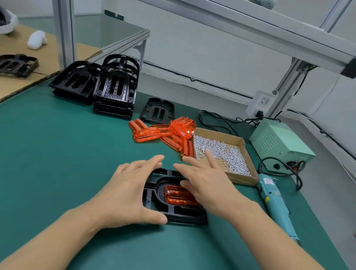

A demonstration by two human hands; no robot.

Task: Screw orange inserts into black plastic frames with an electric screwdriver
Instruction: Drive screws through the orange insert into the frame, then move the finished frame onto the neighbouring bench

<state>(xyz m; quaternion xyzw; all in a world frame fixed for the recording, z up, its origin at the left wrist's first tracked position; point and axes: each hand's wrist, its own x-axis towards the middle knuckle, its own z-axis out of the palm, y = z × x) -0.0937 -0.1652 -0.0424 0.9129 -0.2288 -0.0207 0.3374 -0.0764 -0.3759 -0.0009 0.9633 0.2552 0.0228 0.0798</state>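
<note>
My left hand [128,193] braces the black frame [175,213] on the tabletop [52,162], grip loose at its edge. Right hand [206,180], fingers straight, steadies the orange insert [178,196] seated inside. Screw box [224,155] just beyond, screwdriver [277,203] right of the frame.

Two bare forearms enter from the lower edge of the frame, uncovered to the frame's edge, with no sleeves in view. The left hand [128,193] and right hand [205,181] are bare, with short, unpainted nails.
</note>
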